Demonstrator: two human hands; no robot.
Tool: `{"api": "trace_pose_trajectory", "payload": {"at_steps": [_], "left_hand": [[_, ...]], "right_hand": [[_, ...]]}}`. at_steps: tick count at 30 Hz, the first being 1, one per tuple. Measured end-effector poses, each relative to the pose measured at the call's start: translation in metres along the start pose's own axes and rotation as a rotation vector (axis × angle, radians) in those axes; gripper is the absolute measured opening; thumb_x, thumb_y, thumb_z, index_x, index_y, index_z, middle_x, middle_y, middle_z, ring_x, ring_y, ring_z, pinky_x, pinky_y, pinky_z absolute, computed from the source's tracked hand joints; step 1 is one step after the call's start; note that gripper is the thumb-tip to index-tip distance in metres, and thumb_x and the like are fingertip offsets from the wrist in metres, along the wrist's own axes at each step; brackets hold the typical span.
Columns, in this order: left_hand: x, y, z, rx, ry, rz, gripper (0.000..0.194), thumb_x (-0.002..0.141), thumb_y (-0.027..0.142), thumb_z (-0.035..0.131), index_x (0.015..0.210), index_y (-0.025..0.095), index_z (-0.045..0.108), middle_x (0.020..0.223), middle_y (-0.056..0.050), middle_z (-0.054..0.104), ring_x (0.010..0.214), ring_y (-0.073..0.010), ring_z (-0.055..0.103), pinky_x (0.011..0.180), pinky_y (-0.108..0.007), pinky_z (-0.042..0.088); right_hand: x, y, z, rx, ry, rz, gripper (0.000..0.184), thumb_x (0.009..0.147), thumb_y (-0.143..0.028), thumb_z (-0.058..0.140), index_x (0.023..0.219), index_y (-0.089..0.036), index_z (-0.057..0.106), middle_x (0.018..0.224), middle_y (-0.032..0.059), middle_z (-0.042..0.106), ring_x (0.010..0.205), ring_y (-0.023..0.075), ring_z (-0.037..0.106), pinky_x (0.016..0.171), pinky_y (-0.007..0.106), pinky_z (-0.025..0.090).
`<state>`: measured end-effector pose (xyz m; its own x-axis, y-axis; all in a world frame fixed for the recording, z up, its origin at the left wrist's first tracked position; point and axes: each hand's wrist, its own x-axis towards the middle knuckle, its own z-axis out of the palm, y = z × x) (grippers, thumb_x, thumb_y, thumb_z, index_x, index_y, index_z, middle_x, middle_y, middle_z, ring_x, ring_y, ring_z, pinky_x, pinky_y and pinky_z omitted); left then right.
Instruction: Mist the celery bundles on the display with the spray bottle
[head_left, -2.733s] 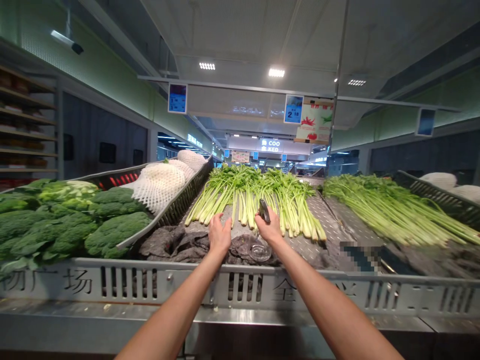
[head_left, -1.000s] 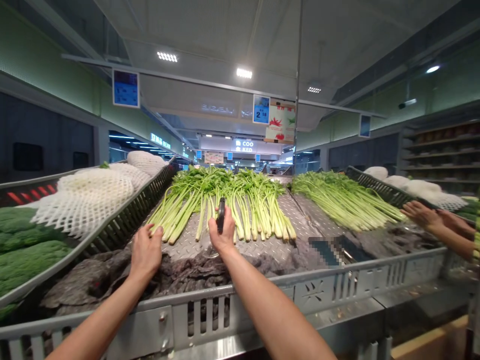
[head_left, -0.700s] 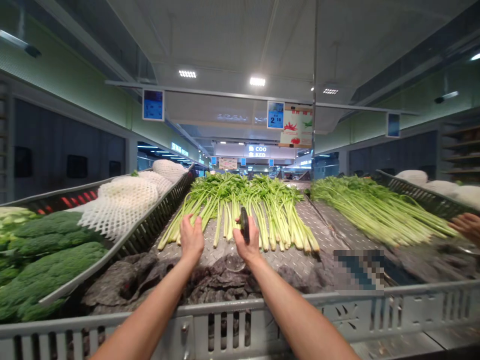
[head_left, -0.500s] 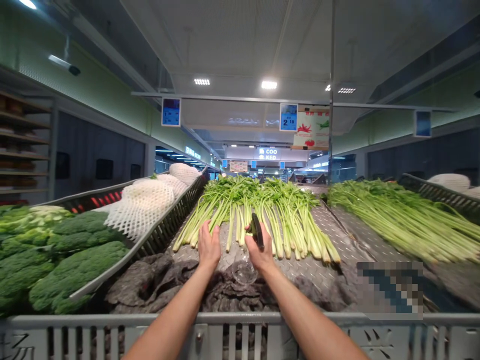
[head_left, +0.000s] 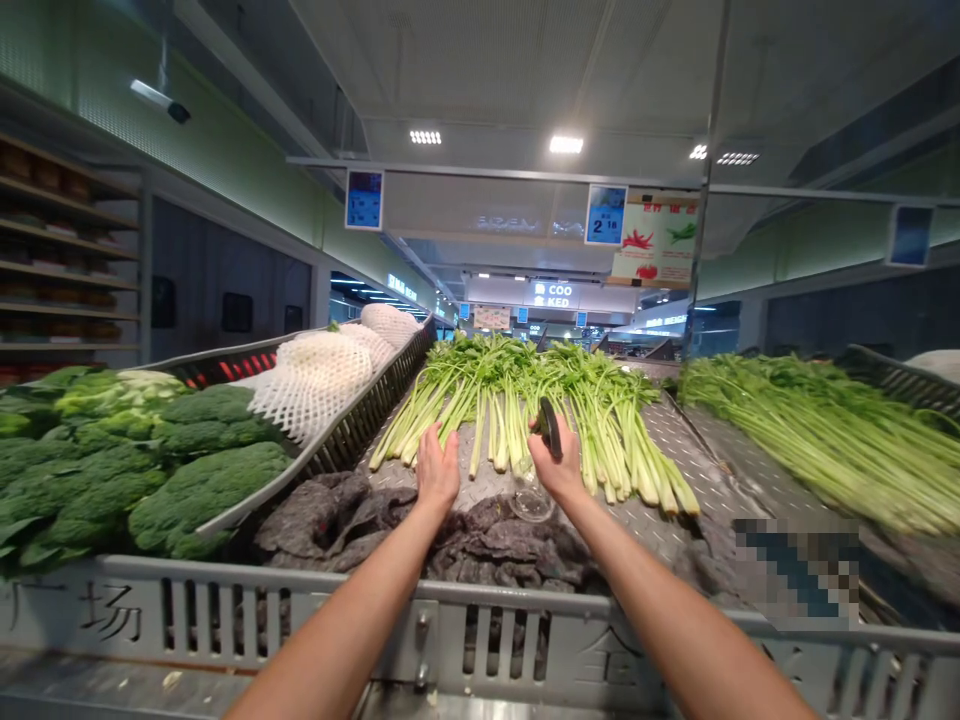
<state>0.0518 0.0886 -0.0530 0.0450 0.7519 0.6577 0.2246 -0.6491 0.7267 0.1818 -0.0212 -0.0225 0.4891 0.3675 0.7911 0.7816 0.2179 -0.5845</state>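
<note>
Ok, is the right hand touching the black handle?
Touching. The head view shows the right hand gripping the black handle, its thumb on the left and its fingers on the right.

A sloping diamond-plate metal shelf point(head_left: 670, 432) carries a wide row of celery point(head_left: 495, 410), with crumpled dark cloth point(head_left: 319, 520) along its front.

Our display: celery point(head_left: 517, 410), spread in a row; left hand point(head_left: 437, 467), beside the stalks; right hand point(head_left: 556, 455), holding a black object point(head_left: 550, 430); broccoli point(head_left: 210, 485), heaped at left.
</note>
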Motion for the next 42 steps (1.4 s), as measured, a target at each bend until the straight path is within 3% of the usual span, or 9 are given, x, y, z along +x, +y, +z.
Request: {"api": "trace_pose_trajectory", "payload": {"at_steps": [3, 12, 19, 25, 30, 36, 42], "left_hand": [[0.0, 0.001, 0.0, 0.001, -0.004, 0.004, 0.041, 0.08, 0.037, 0.03, 0.111, 0.014, 0.042, 0.115, -0.013, 0.046, 0.111, -0.0243, 0.04, 0.095, -0.041, 0.031], [0.0, 0.0, -0.001, 0.028, -0.005, 0.038, 0.042, 0.08, 0.038, 0.029, 0.112, 0.013, 0.043, 0.116, -0.014, 0.046, 0.111, -0.0239, 0.041, 0.094, -0.041, 0.032], [0.002, -0.002, 0.004, 0.076, -0.053, 0.073, 0.044, 0.081, 0.037, 0.03, 0.115, 0.012, 0.042, 0.121, -0.015, 0.044, 0.114, -0.0244, 0.038, 0.095, -0.044, 0.031], [0.001, -0.007, 0.01, 0.12, -0.116, 0.125, 0.044, 0.081, 0.037, 0.03, 0.116, 0.013, 0.042, 0.123, -0.014, 0.044, 0.117, -0.0234, 0.037, 0.096, -0.044, 0.03], [-0.007, -0.004, 0.009, 0.186, -0.185, 0.239, 0.044, 0.079, 0.039, 0.034, 0.116, 0.016, 0.044, 0.125, -0.012, 0.043, 0.118, -0.023, 0.036, 0.097, -0.043, 0.03], [-0.011, 0.0, 0.008, 0.188, -0.214, 0.251, 0.047, 0.08, 0.04, 0.032, 0.118, 0.016, 0.042, 0.128, -0.012, 0.04, 0.12, -0.0223, 0.033, 0.099, -0.043, 0.026], [-0.011, 0.001, 0.007, 0.225, -0.24, 0.245, 0.05, 0.08, 0.041, 0.029, 0.119, 0.012, 0.04, 0.128, -0.014, 0.038, 0.12, -0.024, 0.032, 0.098, -0.044, 0.027]], "right_hand": [[-0.004, 0.007, -0.002, -0.051, -0.032, -0.027, 0.021, 0.062, -0.026, 0.044, 0.078, -0.017, 0.053, 0.064, 0.0, 0.056, 0.056, 0.0136, 0.05, 0.055, 0.025, 0.037], [-0.002, 0.013, -0.011, -0.089, 0.101, 0.023, 0.028, 0.063, -0.029, 0.044, 0.086, -0.017, 0.053, 0.067, 0.0011, 0.057, 0.058, 0.0152, 0.051, 0.057, 0.027, 0.038], [0.009, 0.034, -0.039, -0.228, 0.03, -0.012, 0.022, 0.063, -0.028, 0.044, 0.079, -0.017, 0.053, 0.058, -0.0013, 0.053, 0.051, 0.0137, 0.047, 0.051, 0.026, 0.035], [0.001, 0.036, -0.037, -0.263, 0.061, -0.007, 0.027, 0.062, -0.03, 0.043, 0.085, -0.017, 0.051, 0.065, 0.0008, 0.053, 0.055, 0.015, 0.048, 0.053, 0.027, 0.036], [0.002, 0.034, -0.038, -0.255, 0.136, 0.085, 0.028, 0.063, -0.032, 0.042, 0.086, -0.017, 0.05, 0.066, 0.0018, 0.054, 0.057, 0.0163, 0.048, 0.055, 0.028, 0.036], [0.013, 0.049, -0.062, -0.239, 0.294, 0.21, 0.025, 0.062, -0.033, 0.044, 0.079, -0.018, 0.052, 0.067, 0.0028, 0.054, 0.059, 0.0176, 0.048, 0.057, 0.029, 0.036], [0.009, 0.048, -0.067, -0.201, 0.238, 0.175, 0.02, 0.062, -0.031, 0.044, 0.075, -0.019, 0.053, 0.067, 0.0021, 0.055, 0.061, 0.0173, 0.049, 0.058, 0.028, 0.036]]}}
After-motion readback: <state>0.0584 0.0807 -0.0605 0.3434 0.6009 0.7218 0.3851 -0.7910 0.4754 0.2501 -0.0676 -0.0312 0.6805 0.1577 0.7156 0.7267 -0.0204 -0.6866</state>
